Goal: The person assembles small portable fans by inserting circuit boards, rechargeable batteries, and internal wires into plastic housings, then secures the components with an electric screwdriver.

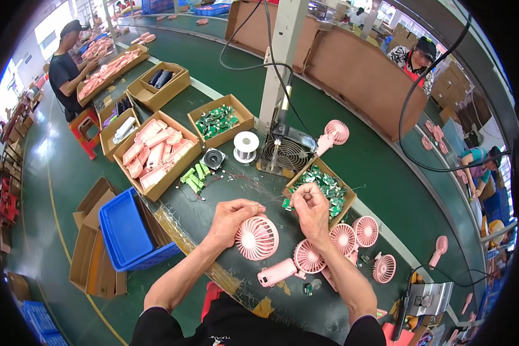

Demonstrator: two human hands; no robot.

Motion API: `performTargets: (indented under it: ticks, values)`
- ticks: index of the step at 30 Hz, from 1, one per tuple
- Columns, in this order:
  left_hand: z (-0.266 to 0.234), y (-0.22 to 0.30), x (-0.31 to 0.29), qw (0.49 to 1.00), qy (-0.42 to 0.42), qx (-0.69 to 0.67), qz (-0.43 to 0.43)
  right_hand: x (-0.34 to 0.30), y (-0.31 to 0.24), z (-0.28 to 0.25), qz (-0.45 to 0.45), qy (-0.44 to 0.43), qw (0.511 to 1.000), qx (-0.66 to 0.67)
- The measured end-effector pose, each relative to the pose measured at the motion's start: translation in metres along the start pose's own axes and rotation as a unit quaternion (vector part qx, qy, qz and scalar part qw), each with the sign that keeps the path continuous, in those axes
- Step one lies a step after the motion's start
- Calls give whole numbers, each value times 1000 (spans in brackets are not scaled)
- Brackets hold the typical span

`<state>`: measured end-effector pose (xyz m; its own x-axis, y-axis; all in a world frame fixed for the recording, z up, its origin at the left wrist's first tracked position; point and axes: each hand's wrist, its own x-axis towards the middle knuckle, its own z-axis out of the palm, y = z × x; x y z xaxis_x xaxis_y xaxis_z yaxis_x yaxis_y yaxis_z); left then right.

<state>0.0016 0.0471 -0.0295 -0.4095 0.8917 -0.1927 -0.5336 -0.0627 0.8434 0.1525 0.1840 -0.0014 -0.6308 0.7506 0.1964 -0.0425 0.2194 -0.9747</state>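
Both hands are raised over the dark bench, fingertips pinched, with a thin wire (278, 199) stretched between them. My left hand (232, 220) grips one part of it, just above a round pink fan head (257, 238). The fingers of my right hand (311, 209) close on the wire beside a cardboard box of green circuit boards (341, 193). Under my right forearm lie several pink handheld fans (310, 256), one with its pink handle (277, 273) pointing left. A spool of silvery wire (245, 146) stands beyond my hands.
A soldering iron (277, 135) stands upright by a fume fan (286, 154) at a metal post. Boxes of pink shells (158, 151) and circuit boards (216, 120) stand left, near green battery cells (195, 177). A blue crate (127, 228) sits beside the bench. Other people work along the conveyor.
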Motion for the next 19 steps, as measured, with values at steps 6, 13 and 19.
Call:
performTargets:
  ticks: [6, 13, 19]
  values:
    - [0, 3, 12, 1000, 10, 6, 1, 6, 6, 2, -15, -6, 999, 29]
    - [4, 9, 16, 1000, 7, 19, 13, 9, 0, -3, -18, -28, 999, 18]
    - [4, 13, 18, 998, 14, 53, 20, 12, 0, -5, -12, -39, 999, 24]
